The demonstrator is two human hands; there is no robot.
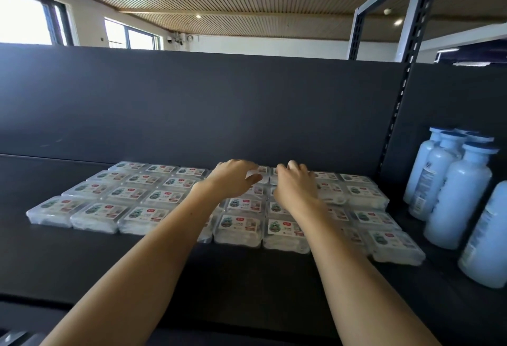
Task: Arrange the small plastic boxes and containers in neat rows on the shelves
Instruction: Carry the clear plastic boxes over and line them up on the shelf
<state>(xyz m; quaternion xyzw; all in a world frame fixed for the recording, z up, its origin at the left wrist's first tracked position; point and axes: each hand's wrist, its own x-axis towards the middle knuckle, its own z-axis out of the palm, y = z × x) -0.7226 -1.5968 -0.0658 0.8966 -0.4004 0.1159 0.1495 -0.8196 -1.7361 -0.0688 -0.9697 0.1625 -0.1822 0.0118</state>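
Here we looked down on a dark shelf (247, 277) on which small clear plastic boxes (241, 226) with printed labels lay flat in rows, side by side, several deep from front edge toward the dark back panel (192, 104). Our two bare arms reached forward over the middle of the block. The left hand (233, 178) lay over the rear rows, fingers curled downward, with a small white piece showing at its fingertips; we could not tell whether the fingers pinched it or merely touched it. The right hand (296, 183) lay just beside it, knuckles up, fingers bent onto the rear boxes; its grip was likewise hidden from us. The hands were close but not touching. At the right, pale blue bottles (455, 200) with blue caps stood upright in a cluster beyond a perforated upright post (406, 76), near the outermost boxes.
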